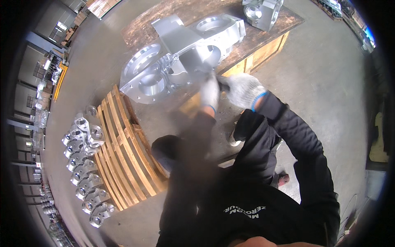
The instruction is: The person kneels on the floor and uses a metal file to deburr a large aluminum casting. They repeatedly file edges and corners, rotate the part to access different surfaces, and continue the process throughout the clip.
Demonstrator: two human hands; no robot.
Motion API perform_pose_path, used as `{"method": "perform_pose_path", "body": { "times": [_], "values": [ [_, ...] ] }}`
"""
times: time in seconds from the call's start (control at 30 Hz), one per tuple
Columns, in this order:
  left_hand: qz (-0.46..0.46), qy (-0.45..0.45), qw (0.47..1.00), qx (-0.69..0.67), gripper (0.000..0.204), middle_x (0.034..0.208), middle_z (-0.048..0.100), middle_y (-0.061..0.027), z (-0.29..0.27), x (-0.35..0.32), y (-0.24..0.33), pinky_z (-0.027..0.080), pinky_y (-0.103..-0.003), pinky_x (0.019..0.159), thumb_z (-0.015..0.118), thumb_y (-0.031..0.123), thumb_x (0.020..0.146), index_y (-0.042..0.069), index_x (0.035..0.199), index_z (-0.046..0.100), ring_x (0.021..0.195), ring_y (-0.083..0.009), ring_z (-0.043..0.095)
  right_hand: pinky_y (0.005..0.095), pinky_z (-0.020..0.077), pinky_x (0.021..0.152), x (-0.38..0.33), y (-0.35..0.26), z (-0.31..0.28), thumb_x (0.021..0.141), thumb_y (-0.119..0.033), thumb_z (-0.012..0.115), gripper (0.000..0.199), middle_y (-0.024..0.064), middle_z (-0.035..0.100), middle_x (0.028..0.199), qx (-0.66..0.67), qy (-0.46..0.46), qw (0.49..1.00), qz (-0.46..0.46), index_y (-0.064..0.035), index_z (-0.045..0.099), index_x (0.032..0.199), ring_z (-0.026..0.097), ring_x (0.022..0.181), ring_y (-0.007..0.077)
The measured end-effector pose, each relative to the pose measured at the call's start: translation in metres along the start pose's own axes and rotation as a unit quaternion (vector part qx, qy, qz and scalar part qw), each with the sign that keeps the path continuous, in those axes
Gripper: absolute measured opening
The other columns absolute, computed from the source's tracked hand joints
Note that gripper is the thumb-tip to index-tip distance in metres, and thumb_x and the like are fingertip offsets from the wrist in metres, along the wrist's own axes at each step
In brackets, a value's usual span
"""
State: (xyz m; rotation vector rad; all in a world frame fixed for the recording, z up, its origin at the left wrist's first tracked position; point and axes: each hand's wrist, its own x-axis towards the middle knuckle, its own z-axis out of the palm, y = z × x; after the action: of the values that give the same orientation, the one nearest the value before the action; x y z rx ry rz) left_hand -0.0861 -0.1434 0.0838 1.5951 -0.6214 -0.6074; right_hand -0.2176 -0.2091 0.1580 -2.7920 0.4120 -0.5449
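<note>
A large silver machined metal part with several round openings lies on the worn wooden table top, its near end reaching past the edge. My right hand, in a whitish knit glove with a blue cuff, is closed round a dark tool whose kind I cannot make out. Close beside it, my left hand, gloved alike, is at the part's near side. Motion smears its fingers, so whether they grip the tool or touch the metal does not show.
Another silver metal part stands at the table's far right corner. The brown table top rests on a wooden crate base. Left of me, a slatted wooden pallet lies beside a row of several similar castings on the grey floor.
</note>
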Motion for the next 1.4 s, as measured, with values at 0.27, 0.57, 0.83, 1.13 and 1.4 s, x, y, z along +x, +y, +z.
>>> {"method": "perform_pose_path", "body": {
  "times": [0.27,0.57,0.83,1.13,1.4],
  "values": [
    [-0.129,-0.003,0.986,-0.103,0.049,0.093,0.069,-0.0067,-0.010,-0.003,0.010,0.048,-0.034,0.065,0.051,0.035,0.107,-0.009,0.122,0.067,0.073,-0.0137,0.056,0.0497,0.0564,0.077,0.003,-0.006,0.009,0.087,-0.022,0.063,0.019,0.0209,0.072,0.084,0.041,-0.050,0.997,0.048,-0.0054,0.072,0.089,0.071,0.084,0.0415],
    [0.021,-0.037,0.958,0.282,0.055,0.080,0.068,-0.0201,-0.061,0.005,0.000,0.051,-0.045,0.075,0.046,0.043,0.110,-0.006,0.099,0.069,0.079,-0.0313,0.067,0.0383,0.0549,0.100,-0.053,-0.008,0.048,0.093,-0.004,0.061,0.055,0.0258,0.070,0.123,0.251,-0.004,0.962,0.107,0.0021,0.050,0.147,0.069,0.116,0.0371],
    [0.508,0.259,0.639,0.516,0.026,0.077,0.067,-0.0193,-0.141,0.029,0.105,0.051,-0.051,0.069,0.058,0.025,0.104,0.004,0.093,0.069,0.071,-0.0386,0.065,0.0479,0.0558,0.083,0.032,-0.050,0.087,0.096,-0.021,0.052,0.036,0.0283,0.071,0.095,0.386,0.093,0.901,0.175,-0.0005,0.069,0.121,0.070,0.093,0.0450],
    [0.299,0.285,0.636,0.652,0.052,0.072,0.070,-0.0218,-0.148,0.068,0.082,0.055,-0.048,0.059,0.044,0.035,0.107,0.002,0.080,0.074,0.066,-0.0408,0.070,0.0407,0.0557,0.089,0.032,-0.055,0.053,0.100,-0.022,0.059,0.038,0.0290,0.070,0.116,0.509,0.052,0.821,0.253,0.0018,0.063,0.129,0.069,0.113,0.0385],
    [0.295,0.279,0.673,0.618,0.070,0.074,0.072,-0.0218,-0.150,0.067,0.085,0.054,-0.055,0.068,0.033,0.051,0.110,0.004,0.081,0.077,0.072,-0.0474,0.069,0.0437,0.0557,0.085,0.037,-0.065,0.060,0.097,-0.023,0.059,0.041,0.0297,0.071,0.099,0.540,0.077,0.783,0.298,0.0066,0.063,0.124,0.071,0.098,0.0430]
  ]
}}
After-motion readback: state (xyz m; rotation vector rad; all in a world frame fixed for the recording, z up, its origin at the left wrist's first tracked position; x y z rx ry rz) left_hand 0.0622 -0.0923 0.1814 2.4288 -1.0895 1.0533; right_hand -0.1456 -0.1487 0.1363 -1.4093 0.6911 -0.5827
